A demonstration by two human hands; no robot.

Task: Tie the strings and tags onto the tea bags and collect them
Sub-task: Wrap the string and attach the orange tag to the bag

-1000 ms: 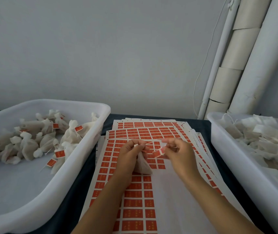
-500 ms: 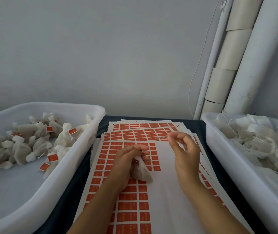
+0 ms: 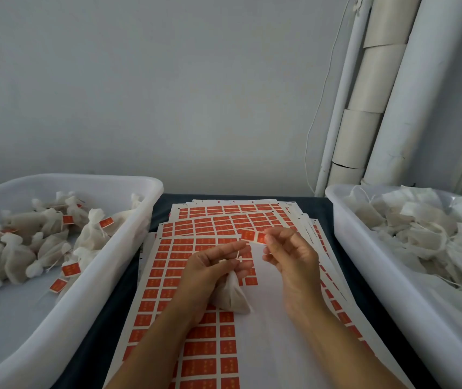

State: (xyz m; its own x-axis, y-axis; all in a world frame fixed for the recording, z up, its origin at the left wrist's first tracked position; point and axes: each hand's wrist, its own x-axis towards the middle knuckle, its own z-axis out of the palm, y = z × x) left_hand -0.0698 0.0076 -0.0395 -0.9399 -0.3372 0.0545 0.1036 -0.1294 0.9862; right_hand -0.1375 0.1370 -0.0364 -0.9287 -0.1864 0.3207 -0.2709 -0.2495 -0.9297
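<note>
Tea bag (image 3: 231, 293) gathered at its neck in the left hand (image 3: 210, 269), body hanging below the curled fingers (image 3: 242, 266) over the blank part of the top sticker sheet (image 3: 263, 346). Short white string (image 3: 237, 255) poking up from the neck between left thumb and forefinger. Orange tag (image 3: 253, 236) pinched at its right end between thumb and forefinger of the right hand (image 3: 291, 258), held just above and to the right of the left hand, other fingers loosely curled. Stack of sheets printed with orange tags spread on a dark surface (image 3: 106, 318) between two white tubs. Left tub (image 3: 84, 279) holding tied tea bags (image 3: 44, 242) with orange tags attached. Right tub (image 3: 370, 273) heaped with loose untied white bags (image 3: 420, 228) and strings. Pale rolls (image 3: 364, 108) leaning against the wall behind the right tub.
</note>
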